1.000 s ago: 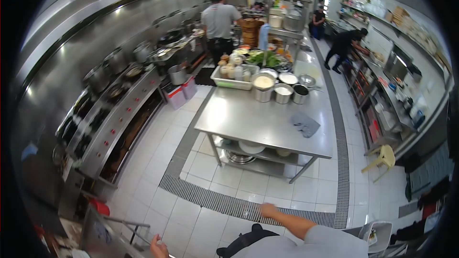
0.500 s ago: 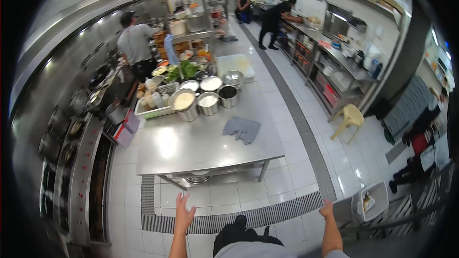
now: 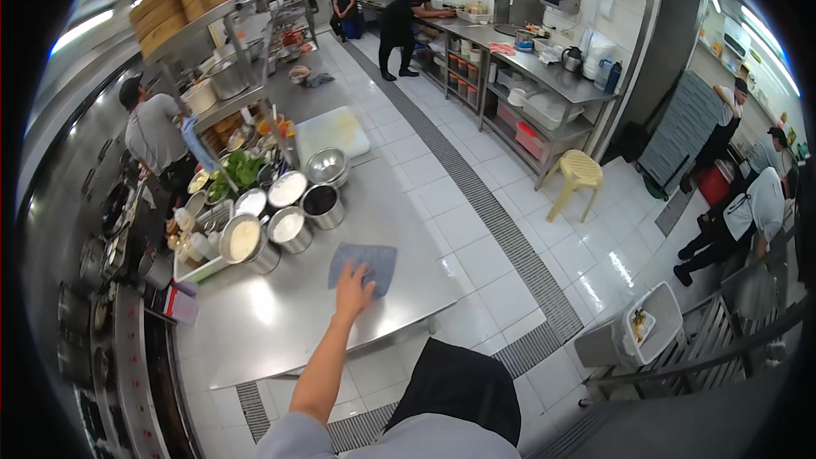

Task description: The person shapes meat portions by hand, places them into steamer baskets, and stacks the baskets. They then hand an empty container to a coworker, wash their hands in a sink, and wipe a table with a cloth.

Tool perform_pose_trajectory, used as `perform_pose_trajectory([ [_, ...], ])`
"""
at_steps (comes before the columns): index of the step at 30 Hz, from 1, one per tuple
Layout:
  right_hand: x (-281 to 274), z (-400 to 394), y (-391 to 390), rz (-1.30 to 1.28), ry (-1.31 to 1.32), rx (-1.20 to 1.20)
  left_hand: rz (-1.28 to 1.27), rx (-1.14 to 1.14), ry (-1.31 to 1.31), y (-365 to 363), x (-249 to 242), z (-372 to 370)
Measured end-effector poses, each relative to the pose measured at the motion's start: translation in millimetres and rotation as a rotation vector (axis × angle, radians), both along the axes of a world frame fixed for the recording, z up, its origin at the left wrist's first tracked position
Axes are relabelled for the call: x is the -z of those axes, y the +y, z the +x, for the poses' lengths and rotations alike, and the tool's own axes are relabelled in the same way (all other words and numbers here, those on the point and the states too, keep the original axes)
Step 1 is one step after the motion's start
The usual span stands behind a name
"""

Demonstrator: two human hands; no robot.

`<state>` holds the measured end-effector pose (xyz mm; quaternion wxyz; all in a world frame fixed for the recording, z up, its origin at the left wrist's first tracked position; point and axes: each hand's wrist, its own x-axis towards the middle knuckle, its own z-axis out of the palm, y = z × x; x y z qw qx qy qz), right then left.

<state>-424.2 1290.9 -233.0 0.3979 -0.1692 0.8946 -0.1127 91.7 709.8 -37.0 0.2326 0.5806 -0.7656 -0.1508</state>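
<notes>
A grey-blue cloth (image 3: 384,262) lies on the stainless steel table (image 3: 289,310), near its right side. My left hand (image 3: 352,291) is on the cloth's near part, fingers apart and touching it. Beyond the cloth stand metal pots: one with a pale yellow content (image 3: 245,240), one with a white content (image 3: 289,227) and one with a dark content (image 3: 321,201). My right hand is out of view.
A white cutting board (image 3: 333,134) lies farther along the table, near a metal bowl (image 3: 328,167). To the right are a yellow stool (image 3: 575,172) and a grey bin (image 3: 654,323). Several people work around the kitchen. A floor drain (image 3: 476,187) runs alongside the table.
My left hand has reached forward from beside the table onto the cloth, which looks flatter. My right hand has left the view. The camera has come closer and turned right.
</notes>
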Motion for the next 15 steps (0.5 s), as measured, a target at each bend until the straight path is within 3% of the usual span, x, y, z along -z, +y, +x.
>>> perform_pose_trajectory([
  [4, 26, -34, -35, -0.035, -0.007, 0.005, -0.048, -0.215, -0.145, -20, 81, 3],
  [9, 81, -110, -72, -0.074, 0.021, -0.099, 0.172, -0.39, -0.256, -21, 66, -17],
  [11, 140, -157, -72, -0.217, 0.217, -0.405, 0.238, -0.425, -0.251, -26, 55, -22],
  [12, 164, -174, -67, -0.438, 0.629, -0.763, 0.296, -0.437, -0.248, -30, 51, -23],
  [13, 71, -228, -184, 0.038, 0.351, -0.767, 0.307, -0.467, -0.248, -30, 51, -23],
  [14, 7, -254, -264, -0.287, 0.358, -0.635, 0.31, -0.474, -0.211, -30, 51, -22],
  [15, -101, -247, -360, -0.352, 0.377, -0.497, 0.308, -0.48, -0.17, -31, 51, -22],
])
